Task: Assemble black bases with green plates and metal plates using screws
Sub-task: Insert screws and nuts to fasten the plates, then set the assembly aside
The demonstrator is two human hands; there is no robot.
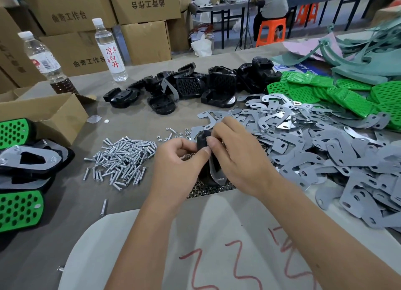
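Observation:
Both hands meet at the table's middle around a black base [204, 140] with a grey metal plate [214, 170] lying against it. My left hand [180, 159] grips the base's left side with curled fingers. My right hand [236, 150] holds it from the right, thumb on its top. A pile of silver screws [123, 157] lies just left of the hands. Loose black bases [191, 85] are heaped farther back. Grey metal plates [314, 142] spread to the right, green plates [338, 92] behind them. Small nuts [206, 190] lie under the hands.
Finished assemblies [23, 170] with green plates stack at the left edge beside an open cardboard box [50, 114]. Two water bottles [109, 51] stand at the back left before stacked cartons. White paper with red scribbles [217, 246] covers the near edge. A person sits at a far table.

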